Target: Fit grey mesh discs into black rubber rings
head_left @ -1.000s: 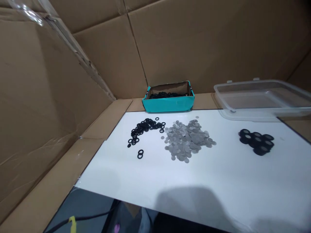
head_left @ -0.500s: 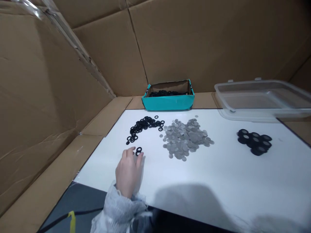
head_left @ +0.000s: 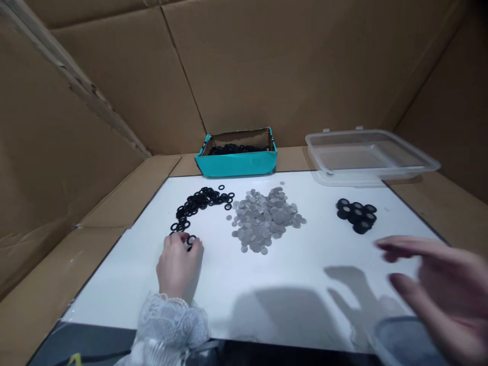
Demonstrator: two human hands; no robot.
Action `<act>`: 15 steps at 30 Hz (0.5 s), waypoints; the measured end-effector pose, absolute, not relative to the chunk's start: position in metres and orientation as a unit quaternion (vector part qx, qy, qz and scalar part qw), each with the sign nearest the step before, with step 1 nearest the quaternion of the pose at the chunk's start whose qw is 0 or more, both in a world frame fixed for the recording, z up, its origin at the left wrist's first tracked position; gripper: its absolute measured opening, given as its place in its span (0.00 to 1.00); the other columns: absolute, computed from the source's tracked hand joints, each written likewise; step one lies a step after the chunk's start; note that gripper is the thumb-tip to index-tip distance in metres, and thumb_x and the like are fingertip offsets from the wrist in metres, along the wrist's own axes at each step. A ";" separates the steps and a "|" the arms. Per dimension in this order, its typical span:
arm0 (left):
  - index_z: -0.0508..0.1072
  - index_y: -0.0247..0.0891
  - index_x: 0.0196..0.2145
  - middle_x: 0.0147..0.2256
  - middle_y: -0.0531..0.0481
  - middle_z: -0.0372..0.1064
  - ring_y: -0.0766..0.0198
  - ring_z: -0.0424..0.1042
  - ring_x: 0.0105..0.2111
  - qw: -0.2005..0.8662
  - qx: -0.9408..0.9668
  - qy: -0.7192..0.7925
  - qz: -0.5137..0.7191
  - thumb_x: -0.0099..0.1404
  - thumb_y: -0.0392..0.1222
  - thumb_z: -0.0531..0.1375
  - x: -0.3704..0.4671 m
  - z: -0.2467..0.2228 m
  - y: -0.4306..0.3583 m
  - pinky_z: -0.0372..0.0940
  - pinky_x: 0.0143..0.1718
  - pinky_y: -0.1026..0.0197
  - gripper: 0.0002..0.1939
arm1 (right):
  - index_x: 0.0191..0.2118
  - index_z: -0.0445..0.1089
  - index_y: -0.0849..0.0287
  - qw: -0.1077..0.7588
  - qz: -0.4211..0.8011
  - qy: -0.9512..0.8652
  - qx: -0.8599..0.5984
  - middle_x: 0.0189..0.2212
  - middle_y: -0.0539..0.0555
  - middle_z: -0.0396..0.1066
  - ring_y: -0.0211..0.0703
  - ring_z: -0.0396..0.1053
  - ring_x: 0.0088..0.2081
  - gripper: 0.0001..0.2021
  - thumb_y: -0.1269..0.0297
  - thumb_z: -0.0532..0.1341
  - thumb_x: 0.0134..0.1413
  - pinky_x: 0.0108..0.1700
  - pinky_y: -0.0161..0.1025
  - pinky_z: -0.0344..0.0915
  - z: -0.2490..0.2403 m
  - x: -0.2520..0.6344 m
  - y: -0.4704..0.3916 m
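My left hand (head_left: pixel 179 264), in a white lace cuff, rests on the white board with thumb and fingers closed around a black ring (head_left: pixel 191 240). A second dark piece shows partly beneath that ring, mostly covered by the fingers. Just beyond this hand lies a curved pile of black rings (head_left: pixel 198 201). To its right spreads a heap of grey discs (head_left: pixel 267 218). My right hand (head_left: pixel 442 284), blurred, hovers above the board's right side with thumb and fingers apart, holding nothing. Ahead of it sit stacks of black rings with grey discs in them (head_left: pixel 357 214).
A teal box (head_left: pixel 236 165) of black rings stands at the back. Right of it is a clear plastic tray (head_left: pixel 320 175). Another clear container (head_left: pixel 404 338) sits at the bottom right, partly behind my right hand. Cardboard walls (head_left: pixel 285 71) surround the white board (head_left: pixel 290 274).
My right hand has come into view from the right. My left fingers have drawn in around the ring. The whole view has shifted, so things appear farther left.
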State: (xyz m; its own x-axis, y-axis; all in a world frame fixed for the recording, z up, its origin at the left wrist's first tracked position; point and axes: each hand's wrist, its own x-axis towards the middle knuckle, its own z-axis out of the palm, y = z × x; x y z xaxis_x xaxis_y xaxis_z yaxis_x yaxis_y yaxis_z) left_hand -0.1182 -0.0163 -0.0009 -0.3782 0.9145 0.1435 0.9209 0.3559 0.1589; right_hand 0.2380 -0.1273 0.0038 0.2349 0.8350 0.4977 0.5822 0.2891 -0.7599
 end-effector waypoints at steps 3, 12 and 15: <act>0.67 0.37 0.39 0.34 0.47 0.69 0.58 0.71 0.28 0.007 -0.644 -0.722 -0.251 0.63 0.49 0.54 -0.094 0.006 -0.029 0.66 0.30 0.57 0.13 | 0.44 0.69 0.50 0.418 0.287 -0.631 -0.587 0.44 0.55 0.72 0.45 0.70 0.43 0.09 0.57 0.58 0.60 0.41 0.39 0.68 0.009 0.202 -0.103; 0.66 0.38 0.40 0.34 0.47 0.71 0.60 0.73 0.31 -0.006 -0.861 -0.428 -0.275 0.62 0.31 0.51 -0.012 -0.001 -0.068 0.68 0.31 0.61 0.09 | 0.30 0.67 0.60 0.336 0.639 -0.548 -0.422 0.22 0.48 0.62 0.37 0.60 0.27 0.18 0.48 0.62 0.52 0.32 0.35 0.57 -0.016 0.147 -0.055; 0.67 0.40 0.42 0.37 0.46 0.72 0.60 0.74 0.33 -0.094 -0.873 -0.414 -0.240 0.64 0.35 0.52 -0.021 0.006 -0.052 0.68 0.33 0.61 0.09 | 0.26 0.68 0.61 0.373 0.637 -0.523 -0.427 0.21 0.49 0.63 0.37 0.60 0.26 0.21 0.44 0.63 0.48 0.30 0.35 0.57 -0.019 0.148 -0.044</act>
State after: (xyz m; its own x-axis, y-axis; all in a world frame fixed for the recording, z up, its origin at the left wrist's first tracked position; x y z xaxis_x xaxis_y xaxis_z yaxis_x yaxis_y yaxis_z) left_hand -0.0209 -0.0518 0.0061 0.5422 0.7675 0.3420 0.6769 -0.6401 0.3633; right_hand 0.1478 -0.0437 -0.0194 -0.3579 0.9210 -0.1538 -0.0285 -0.1754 -0.9841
